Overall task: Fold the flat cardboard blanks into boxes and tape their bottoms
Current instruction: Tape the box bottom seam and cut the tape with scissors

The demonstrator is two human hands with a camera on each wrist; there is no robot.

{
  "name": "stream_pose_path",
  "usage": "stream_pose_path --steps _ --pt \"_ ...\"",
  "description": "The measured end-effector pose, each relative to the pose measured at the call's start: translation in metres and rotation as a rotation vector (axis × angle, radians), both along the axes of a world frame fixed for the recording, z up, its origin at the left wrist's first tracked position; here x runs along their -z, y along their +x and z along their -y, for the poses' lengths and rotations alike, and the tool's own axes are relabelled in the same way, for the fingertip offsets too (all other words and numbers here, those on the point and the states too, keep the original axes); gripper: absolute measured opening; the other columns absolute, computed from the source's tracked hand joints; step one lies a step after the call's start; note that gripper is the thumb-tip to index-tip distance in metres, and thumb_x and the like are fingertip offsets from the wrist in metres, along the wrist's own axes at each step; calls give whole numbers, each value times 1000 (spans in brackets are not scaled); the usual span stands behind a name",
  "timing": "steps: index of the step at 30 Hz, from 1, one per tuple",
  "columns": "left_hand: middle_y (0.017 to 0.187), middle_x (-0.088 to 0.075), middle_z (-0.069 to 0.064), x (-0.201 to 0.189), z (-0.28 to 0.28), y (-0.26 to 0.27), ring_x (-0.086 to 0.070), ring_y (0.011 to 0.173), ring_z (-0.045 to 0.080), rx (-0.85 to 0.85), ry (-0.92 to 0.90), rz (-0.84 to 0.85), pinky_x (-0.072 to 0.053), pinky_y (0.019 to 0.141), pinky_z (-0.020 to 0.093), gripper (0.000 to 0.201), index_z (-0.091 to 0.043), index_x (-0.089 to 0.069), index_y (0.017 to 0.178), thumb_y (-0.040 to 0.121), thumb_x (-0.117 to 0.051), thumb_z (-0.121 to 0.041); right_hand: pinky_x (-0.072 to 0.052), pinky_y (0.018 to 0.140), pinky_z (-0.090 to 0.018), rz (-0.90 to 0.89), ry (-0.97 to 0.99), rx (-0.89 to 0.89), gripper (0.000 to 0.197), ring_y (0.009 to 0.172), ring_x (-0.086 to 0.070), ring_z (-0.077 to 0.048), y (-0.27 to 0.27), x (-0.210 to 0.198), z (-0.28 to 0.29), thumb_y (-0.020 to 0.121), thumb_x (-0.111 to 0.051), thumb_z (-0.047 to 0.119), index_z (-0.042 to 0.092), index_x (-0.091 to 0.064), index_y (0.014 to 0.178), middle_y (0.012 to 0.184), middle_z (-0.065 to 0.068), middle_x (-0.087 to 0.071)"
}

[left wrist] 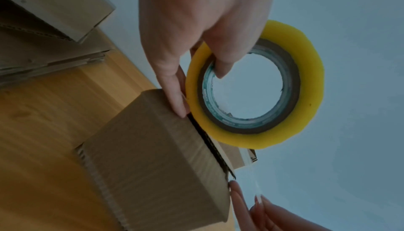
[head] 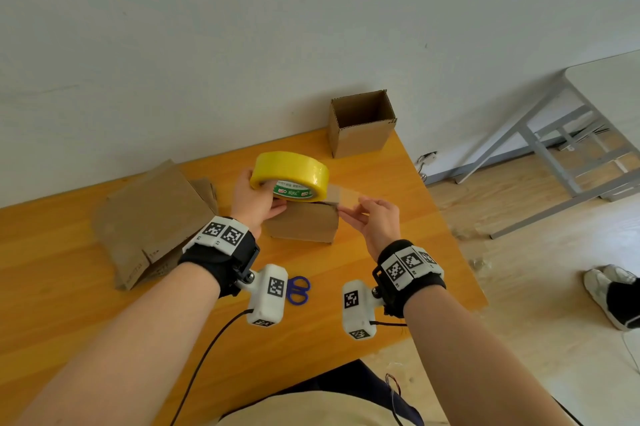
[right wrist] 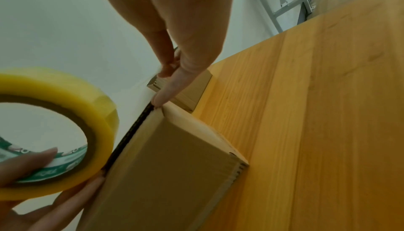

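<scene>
Head view, open box (head: 362, 122) upright, inside unseen

The blue-handled scissors (head: 298, 289) lie half hidden behind the white left wrist camera housing (head: 267, 294), blades out of sight. The yellow roll of packing tape (head: 290, 176) covers the top of the small brown cardboard box (head: 304, 223) beneath it. The green print on the roll's core is too small to read, and the white sneaker (head: 609, 297) is cut off by the frame edge.
</scene>
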State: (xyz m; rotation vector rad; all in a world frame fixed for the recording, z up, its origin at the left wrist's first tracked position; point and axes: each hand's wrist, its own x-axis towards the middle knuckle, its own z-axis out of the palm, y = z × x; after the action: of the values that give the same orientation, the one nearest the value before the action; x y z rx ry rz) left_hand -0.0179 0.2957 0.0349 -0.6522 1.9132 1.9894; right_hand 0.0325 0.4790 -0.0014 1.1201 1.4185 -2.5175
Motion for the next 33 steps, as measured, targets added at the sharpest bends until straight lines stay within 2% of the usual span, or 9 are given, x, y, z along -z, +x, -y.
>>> stream_pose_path --steps 2,6,11,15,21,25,29,31,33 --pt "118 -55 11 1 -1 -1 -57 108 32 3 -16 -1 -55 73 34 21 -17 -46 114 94 -53 -15 -57 79 -39 12 16 -3 11 82 -65 -34 3 1 -2 95 -45 -2 4 -49 87 72 -11 -50" --pt "121 -56 12 4 -1 0 -55 113 33 -18 -34 -3 -55 70 32 26 -13 -50 121 96 -51 -15 -57 80 -37 41 89 -56 9 87 -65 -34 8 7 0 92 -51 -3 2 -54 85 72 -12 -58" --pt "126 -54 13 3 -1 4 -55 113 32 -37 -27 -31 -54 69 32 32 -12 -44 128 96 -49 -14 -59 68 -27 57 147 -83 4 79 -66 -27 6 14 2 94 -54 2 0 -56 91 75 -12 -61" --pt "120 -53 10 2 -3 5 -54 111 29 -72 -24 -34 -53 76 36 33 -12 -43 128 96 -49 -12 -58 60 -23 80 212 -125 4 71 -67 -22 3 16 2 94 -55 4 1 -58 93 77 -11 -62" --pt "123 -54 14 4 -3 4 -55 112 31 -90 -66 -28 -54 73 36 30 -8 -47 125 95 -50 -11 -59 66 -29 125 306 -197 4 69 -67 -21 -3 22 2 93 -58 6 2 -58 93 81 -12 -64" --pt "117 -53 11 1 -4 4 -53 107 28 -92 -100 -48 -54 76 38 19 -11 -47 112 94 -53 -10 -59 66 -34 157 344 -243 13 74 -67 -21 -6 25 4 93 -58 9 0 -59 101 82 -10 -65" --pt "109 -54 10 1 -1 4 -55 101 26 -87 -173 -46 -56 77 41 18 -9 -48 109 93 -55 -13 -60 67 -39 186 387 -308 17 78 -67 -22 -6 26 6 93 -59 13 0 -60 103 84 -11 -66" --pt "95 -58 8 2 4 4 -57 91 25 -61 -300 -78 -56 73 41 23 -5 -52 108 91 -58 -18 -60 69 -41 196 410 -335 18 82 -68 -24 -6 26 9 93 -60 15 0 -61 103 87 -12 -67" --pt "77 -54 2 4 7 4 -54 79 24 -14 -460 -131 -48 61 35 23 -3 -55 100 89 -60 -23 -60 69 -42 199 423 -349 19 84 -68 -25 -6 26 11 93 -60 17 1 -61 103 87 -11 -67"
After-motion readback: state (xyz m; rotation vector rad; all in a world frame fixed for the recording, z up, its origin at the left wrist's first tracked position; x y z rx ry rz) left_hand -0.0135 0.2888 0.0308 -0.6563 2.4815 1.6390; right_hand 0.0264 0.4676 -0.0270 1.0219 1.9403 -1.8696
